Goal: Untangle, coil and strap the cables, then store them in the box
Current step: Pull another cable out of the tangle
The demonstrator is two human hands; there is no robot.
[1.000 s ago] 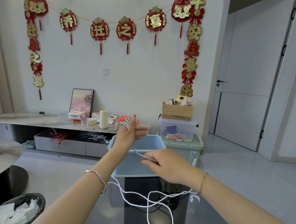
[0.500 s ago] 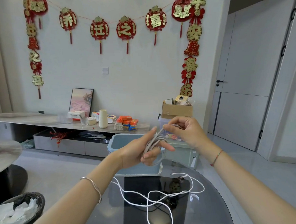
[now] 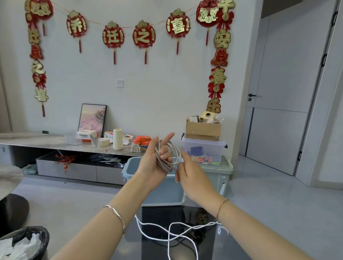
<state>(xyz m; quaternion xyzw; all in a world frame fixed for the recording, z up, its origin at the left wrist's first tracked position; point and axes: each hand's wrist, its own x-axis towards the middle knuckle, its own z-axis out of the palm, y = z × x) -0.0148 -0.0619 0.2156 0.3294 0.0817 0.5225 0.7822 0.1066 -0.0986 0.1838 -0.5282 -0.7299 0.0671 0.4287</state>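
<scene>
A grey cable (image 3: 166,157) is coiled in several loops around the fingers of my left hand (image 3: 153,167), which is raised palm up with the index finger pointing out. My right hand (image 3: 191,180) is just right of the coil, its back toward me, and its fingertips pinch the cable's free strand at the coil's lower right. Behind both hands stands the light blue box (image 3: 160,192) on the far edge of the dark glass table (image 3: 242,251). A white cable (image 3: 169,232) lies in loose loops on the table below my arms, over a thin black cable (image 3: 185,244).
A bin (image 3: 36,248) lined with a black bag and holding white paper sits at lower left. A round table (image 3: 4,179) is at the left. A green-lidded storage box (image 3: 225,171) carrying a clear box and a cardboard box stands behind the blue box.
My left hand has lifted and turned upright with the coil. My right hand has come down from above the coil to its lower right side.
</scene>
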